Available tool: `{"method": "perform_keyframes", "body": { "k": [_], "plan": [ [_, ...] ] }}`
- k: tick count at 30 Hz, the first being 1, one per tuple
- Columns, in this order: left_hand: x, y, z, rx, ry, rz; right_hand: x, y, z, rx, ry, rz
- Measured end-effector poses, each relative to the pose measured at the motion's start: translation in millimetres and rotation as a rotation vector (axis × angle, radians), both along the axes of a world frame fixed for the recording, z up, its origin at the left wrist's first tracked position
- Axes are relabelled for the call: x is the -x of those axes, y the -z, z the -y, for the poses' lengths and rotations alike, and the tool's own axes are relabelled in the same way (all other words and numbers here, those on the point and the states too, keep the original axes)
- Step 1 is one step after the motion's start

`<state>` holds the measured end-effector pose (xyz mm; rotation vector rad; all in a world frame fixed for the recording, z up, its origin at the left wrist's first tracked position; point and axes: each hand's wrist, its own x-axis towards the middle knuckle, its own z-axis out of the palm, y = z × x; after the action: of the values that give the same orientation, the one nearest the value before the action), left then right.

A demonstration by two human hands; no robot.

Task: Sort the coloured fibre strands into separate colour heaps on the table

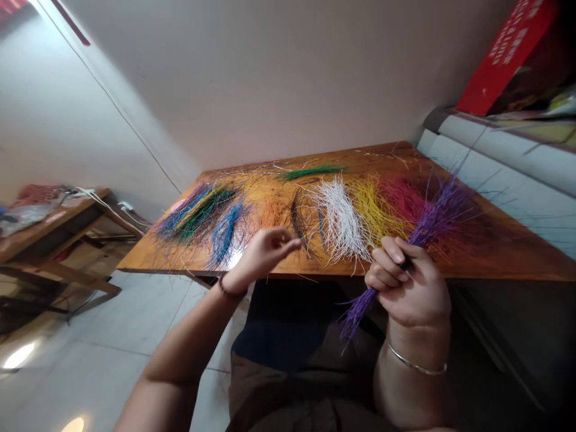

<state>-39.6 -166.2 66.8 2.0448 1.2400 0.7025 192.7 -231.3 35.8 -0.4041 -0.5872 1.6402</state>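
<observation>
Above the right side of the desk (144, 258), a purple bundle (434, 219) is gripped in the right hand's (407, 282) closed fist, its spread end partly hiding red strands (400, 198). Yellow strands (375, 210) and white strands (342, 219) lie alongside. The left hand (270, 255) is half-curled near dark strands (297, 216); whether it pinches anything, I cannot tell. Blue strands (225, 234) lie farther left. At upper right, a red box (508, 54) bears white lettering, too slanted and small to read.
</observation>
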Motion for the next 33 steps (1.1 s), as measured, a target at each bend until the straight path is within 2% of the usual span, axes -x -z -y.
{"method": "perform_keyframes", "body": {
  "k": [1, 3, 5, 7, 11, 14, 16, 18, 21, 23, 25, 27, 30, 33],
  "plan": [
    [-7, -3.8, -26, 0.015, 0.005, 0.028, 0, -0.9, 2, -0.006, -0.01, -0.002],
    [-25, -2.4, -78, 0.037, -0.015, 0.064, 0, -2.4, 5, -0.008, -0.031, -0.025],
    [-42, 7.5, -119, 0.097, -0.021, 0.042, -3, -3.4, 8, 0.008, -0.048, -0.052],
    [-54, 20.8, -148, 0.18, -0.018, -0.001, -8, -3.8, 12, 0.039, -0.054, -0.056],
    [-61, 41.5, -177, 0.146, -0.033, -0.064, -19, -3.9, 16, 0.109, -0.04, -0.038],
    [-57, 43.4, -179, 0.089, -0.052, -0.075, -21, -2.5, 13, 0.157, -0.027, -0.02],
    [-55, 37.4, -168, 0.029, -0.073, -0.071, -18, -0.2, 7, 0.181, -0.027, -0.007],
    [-55, 27.8, -141, -0.075, -0.054, -0.046, -13, 2.8, -1, 0.198, -0.035, 0.007],
    [-56, 15.0, -78, -0.079, 0.169, 0.014, -1, 6.7, -13, 0.217, -0.058, 0.035],
    [-56, 13.2, -33, -0.047, 0.28, -0.026, 6, 7.4, -18, 0.217, -0.088, 0.052],
    [-56, 18.6, 4, -0.02, 0.312, -0.042, 13, 6.5, -19, 0.199, -0.122, 0.063],
    [-56, 29.8, 30, 0.034, 0.32, 0.006, 17, 4.7, -18, 0.174, -0.15, 0.072],
    [-60, 49.3, 50, 0.13, 0.272, 0.142, 21, 2.0, -13, 0.153, -0.175, 0.081],
    [-69, 62.6, 61, 0.314, 0.35, 0.365, 21, -0.4, -6, 0.146, -0.134, 0.08]
  ]
}}
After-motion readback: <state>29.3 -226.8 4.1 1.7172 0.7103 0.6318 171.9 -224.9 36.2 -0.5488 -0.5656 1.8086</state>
